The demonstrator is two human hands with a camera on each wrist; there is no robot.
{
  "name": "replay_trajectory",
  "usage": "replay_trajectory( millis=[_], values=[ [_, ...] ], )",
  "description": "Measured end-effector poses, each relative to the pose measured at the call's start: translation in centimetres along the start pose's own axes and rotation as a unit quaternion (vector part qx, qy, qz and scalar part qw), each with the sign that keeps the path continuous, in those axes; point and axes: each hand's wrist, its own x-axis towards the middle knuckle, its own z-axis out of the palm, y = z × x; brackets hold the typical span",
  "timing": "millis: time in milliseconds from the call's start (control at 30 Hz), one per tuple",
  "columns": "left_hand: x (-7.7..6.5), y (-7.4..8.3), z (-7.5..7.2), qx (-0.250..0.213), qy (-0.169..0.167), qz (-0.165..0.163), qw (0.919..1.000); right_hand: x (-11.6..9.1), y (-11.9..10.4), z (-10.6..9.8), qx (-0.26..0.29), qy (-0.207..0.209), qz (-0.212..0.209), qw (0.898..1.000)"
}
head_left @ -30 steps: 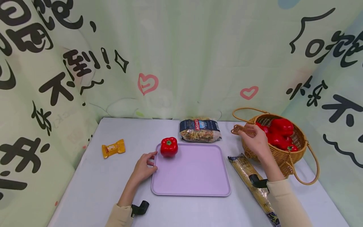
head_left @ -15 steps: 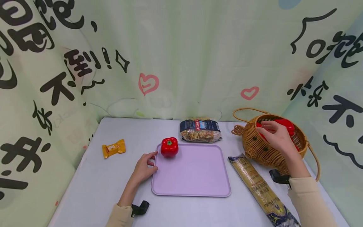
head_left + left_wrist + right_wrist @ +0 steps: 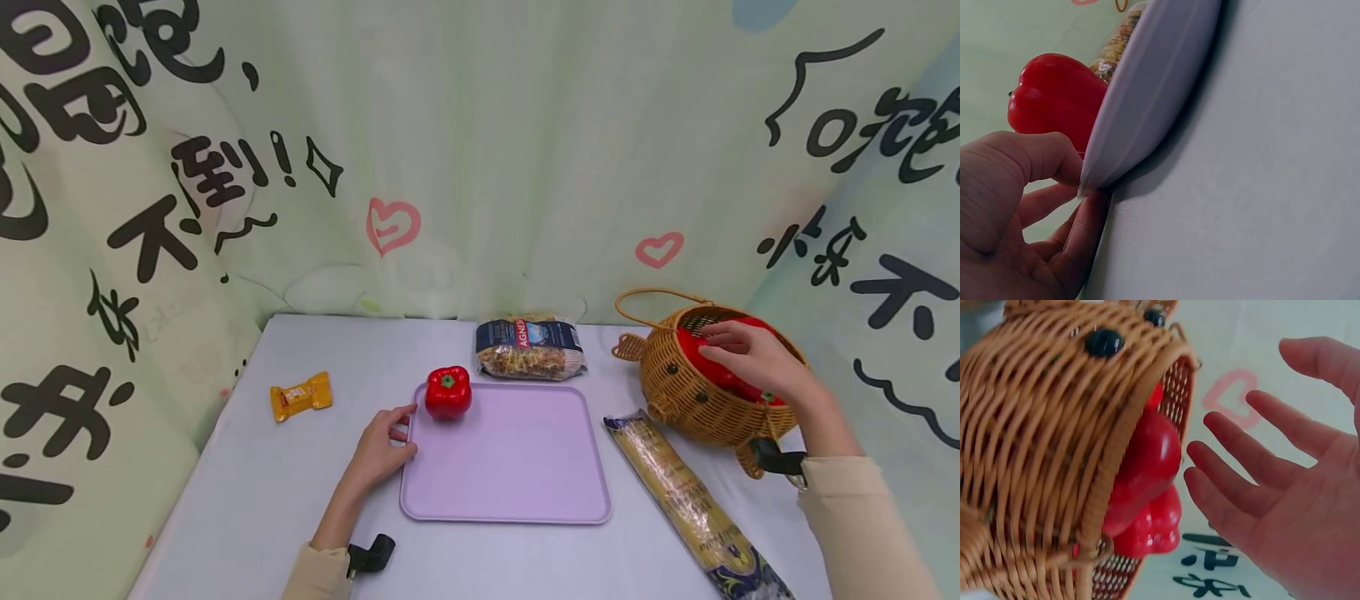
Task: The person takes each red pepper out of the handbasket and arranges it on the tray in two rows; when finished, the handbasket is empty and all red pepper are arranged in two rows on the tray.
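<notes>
At the left edge of a lilac tray (image 3: 510,454), my left hand (image 3: 378,450) pinches the rim; in the left wrist view, thumb and fingertips meet the tray's edge. A red bell pepper (image 3: 447,392) stands on the tray's far left corner. My right hand (image 3: 761,358) hovers over the mouth of a wicker basket (image 3: 693,400) with several red bell peppers (image 3: 1147,469) inside. In the right wrist view its fingers are spread, apart from the peppers, and nothing is held. The hand partly hides the basket's contents in the head view.
A bag of pasta (image 3: 530,348) lies behind the tray. A long golden packet (image 3: 693,504) lies slantwise between tray and basket. An orange-yellow wrapped snack (image 3: 301,397) lies at the left of the table. A printed curtain (image 3: 480,167) stands behind the table.
My right hand has left the basket's left ear-like flap and moved right, over the peppers. The basket's near handle now hangs lower, mostly behind my wrist. My left hand stays at the tray.
</notes>
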Motion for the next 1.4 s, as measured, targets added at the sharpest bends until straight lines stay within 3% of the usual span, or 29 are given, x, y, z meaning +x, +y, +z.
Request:
replay_trajectory(
  millis=[533,1167,1400],
  values=[
    [0.3,-0.3,0.0,-0.002,-0.004,0.001,1.0,0.5,2.5,-1.5,-0.058,-0.069,0.048,0.995],
    [0.1,-0.1,-0.1,-0.001,-0.002,-0.001,1.0,0.4,3.4,-1.7,-0.067,-0.101,0.032,0.992],
    [0.2,-0.1,-0.1,-0.002,-0.004,0.001,1.0,0.4,3.1,-1.8,-0.084,-0.086,0.019,0.993]
  ],
)
